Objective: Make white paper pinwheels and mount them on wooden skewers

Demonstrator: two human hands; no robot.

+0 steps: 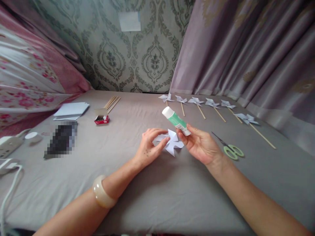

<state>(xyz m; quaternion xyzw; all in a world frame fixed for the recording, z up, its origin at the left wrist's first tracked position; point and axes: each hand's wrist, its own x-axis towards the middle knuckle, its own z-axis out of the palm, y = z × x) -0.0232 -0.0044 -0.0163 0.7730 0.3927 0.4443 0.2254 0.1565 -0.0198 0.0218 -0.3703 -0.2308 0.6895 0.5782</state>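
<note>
My left hand [150, 144] pinches a white paper pinwheel [173, 148] between thumb and fingers, just above the grey cloth. Its folded blades spread out to the right of my thumb. In my right hand [203, 142] is a green and white glue stick [178, 121], gripped near its lower end. The stick is tilted over the pinwheel, its white end pointing up and to the left. I cannot tell whether that end is a cap or bare glue. Green-handled scissors [230, 149] lie to the right of my right hand.
Several finished pinwheels on sticks [197, 102] lie in a row at the back right. At the left are loose wooden sticks [113, 103], a red box of small dark pieces [101, 119], stacked paper [71, 110], a round white object [33, 137] and a power strip [10, 146].
</note>
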